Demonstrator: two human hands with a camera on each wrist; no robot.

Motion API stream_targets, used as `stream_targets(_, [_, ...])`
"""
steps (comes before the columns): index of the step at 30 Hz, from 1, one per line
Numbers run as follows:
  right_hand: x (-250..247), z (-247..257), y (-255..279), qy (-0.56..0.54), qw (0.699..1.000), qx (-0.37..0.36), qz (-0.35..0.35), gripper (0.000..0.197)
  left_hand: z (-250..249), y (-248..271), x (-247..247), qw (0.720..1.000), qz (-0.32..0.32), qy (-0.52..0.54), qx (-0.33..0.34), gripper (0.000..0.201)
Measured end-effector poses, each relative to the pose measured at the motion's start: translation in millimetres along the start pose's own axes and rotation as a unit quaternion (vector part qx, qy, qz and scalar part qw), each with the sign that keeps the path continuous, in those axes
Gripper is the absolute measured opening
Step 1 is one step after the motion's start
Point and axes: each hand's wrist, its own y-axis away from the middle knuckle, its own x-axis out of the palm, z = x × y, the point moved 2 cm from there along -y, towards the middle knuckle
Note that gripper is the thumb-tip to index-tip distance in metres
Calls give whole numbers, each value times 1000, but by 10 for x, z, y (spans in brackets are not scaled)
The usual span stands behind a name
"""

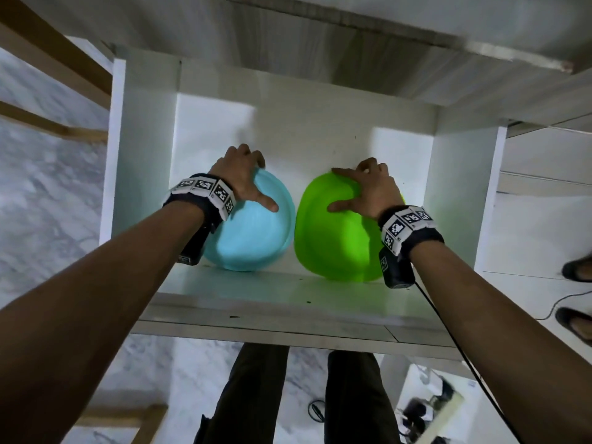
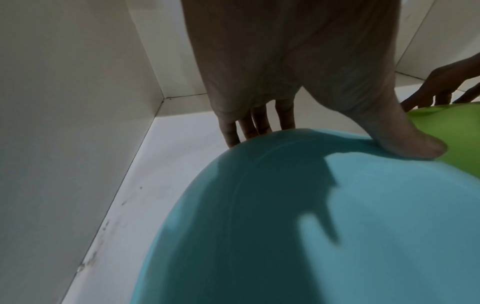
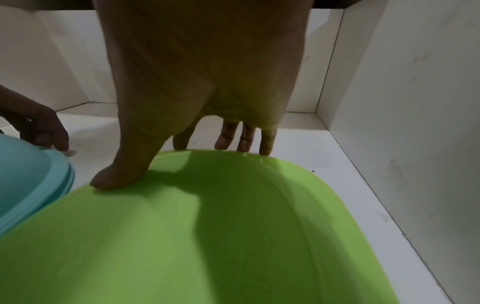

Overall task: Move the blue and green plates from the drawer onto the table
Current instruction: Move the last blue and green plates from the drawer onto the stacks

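A light blue plate (image 1: 253, 232) and a green plate (image 1: 336, 245) lie side by side on the floor of an open white drawer (image 1: 288, 315), blue on the left. My left hand (image 1: 253, 184) grips the blue plate's far rim, thumb on top and fingers curled down behind the edge. In the left wrist view the blue plate (image 2: 337, 226) fills the lower frame under my left hand (image 2: 335, 139). My right hand (image 1: 349, 187) holds the green plate's far rim the same way. The right wrist view shows my right hand (image 3: 176, 162) on the green plate (image 3: 207, 236).
A grey wood-grain tabletop (image 1: 288, 33) overhangs the drawer's back. White drawer walls (image 1: 141, 155) close in on both sides. A wooden frame (image 1: 48, 75) stands at the left. Another person's feet (image 1: 576, 267) and a cable are on the floor at the right.
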Motion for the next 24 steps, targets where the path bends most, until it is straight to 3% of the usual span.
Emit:
stream_targets(9, [-113,21,49,14,1000,5,4,80,-116,55,-35,1000,-1,-9,-14,90])
stream_targets(14, [-242,83,105,24,997,-24,73,74,-77,214,-61,999,-1,42,6,79])
stream_targets(20, [-517,265,298,-33,990,-65,123,68,-93,555,-263,985,38,168,11,52])
stream_targets(24, [-813,484,457,-30,986,-108,124,65,-96,974,-347,977,-15,211,2,50])
